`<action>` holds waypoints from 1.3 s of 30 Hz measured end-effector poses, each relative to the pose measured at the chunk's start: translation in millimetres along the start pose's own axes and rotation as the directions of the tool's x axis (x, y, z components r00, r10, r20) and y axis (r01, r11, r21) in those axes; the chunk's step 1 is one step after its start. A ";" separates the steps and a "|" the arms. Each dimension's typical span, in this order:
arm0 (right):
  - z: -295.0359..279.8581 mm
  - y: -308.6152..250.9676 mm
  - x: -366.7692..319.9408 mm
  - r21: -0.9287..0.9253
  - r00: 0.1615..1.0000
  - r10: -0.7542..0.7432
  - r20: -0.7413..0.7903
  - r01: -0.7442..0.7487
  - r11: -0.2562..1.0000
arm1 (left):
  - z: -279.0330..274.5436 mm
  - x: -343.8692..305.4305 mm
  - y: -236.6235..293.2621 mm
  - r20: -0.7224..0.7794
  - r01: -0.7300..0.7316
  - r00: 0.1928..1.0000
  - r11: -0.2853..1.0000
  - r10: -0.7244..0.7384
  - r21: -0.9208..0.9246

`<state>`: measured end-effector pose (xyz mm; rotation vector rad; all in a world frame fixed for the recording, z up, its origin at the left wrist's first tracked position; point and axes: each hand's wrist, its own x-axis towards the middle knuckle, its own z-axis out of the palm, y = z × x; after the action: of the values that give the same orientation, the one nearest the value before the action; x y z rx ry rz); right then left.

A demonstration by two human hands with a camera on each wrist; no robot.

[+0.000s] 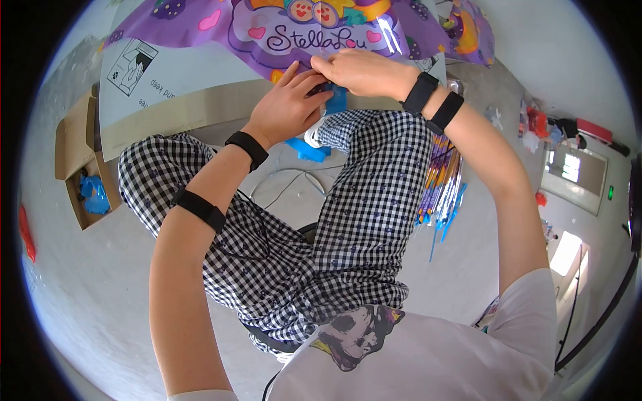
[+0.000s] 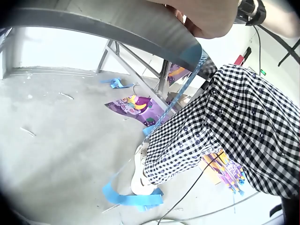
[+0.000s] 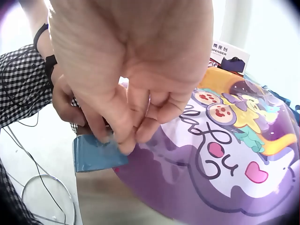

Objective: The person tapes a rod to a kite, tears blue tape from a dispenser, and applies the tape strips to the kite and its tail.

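Note:
A purple printed plastic sheet with "StellaLou" lettering (image 1: 321, 39) lies over the tabletop edge. At its near edge hangs a strip of blue tape (image 3: 96, 157), loose end downward. My right hand (image 1: 368, 72) pinches the tape by the sheet's edge, thumb and fingertips together in the right wrist view. Close beside it in the head view is my left hand (image 1: 287, 107), fingers extended and slightly bent toward the sheet's edge. In the left wrist view the right hand (image 2: 211, 16) shows above the table edge, and the strip stretches down toward the floor.
An open cardboard box (image 1: 83, 154) with blue material stands on the floor at left. Printed sheets in a bundle (image 1: 441, 180) lie right of the legs. More blue tape (image 2: 133, 198) is by the shoe, and a cable (image 3: 70, 197) loops across the floor. A printed box (image 3: 229, 56) stands behind the sheet.

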<state>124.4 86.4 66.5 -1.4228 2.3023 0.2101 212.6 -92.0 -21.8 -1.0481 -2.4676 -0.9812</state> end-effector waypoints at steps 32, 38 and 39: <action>-4.1 44.2 15.9 -0.013 0.892 0.435 -0.124 -0.440 0.898 | -5.0 3.9 2.9 0.022 0.019 1.000 1.000 -0.019 -0.010; 18.4 15.4 -7.0 0.165 0.876 0.475 -0.087 -0.458 0.874 | -6.6 6.1 4.0 0.039 0.019 0.999 1.000 -0.019 0.002; 17.5 13.6 -12.3 0.210 0.862 0.502 -0.075 -0.478 0.853 | -6.2 6.0 4.4 0.041 0.018 0.999 1.000 -0.018 0.008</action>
<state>122.0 108.8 54.7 -0.7509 2.6778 0.0491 211.7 -90.9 -12.3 -1.0555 -2.5161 -0.9641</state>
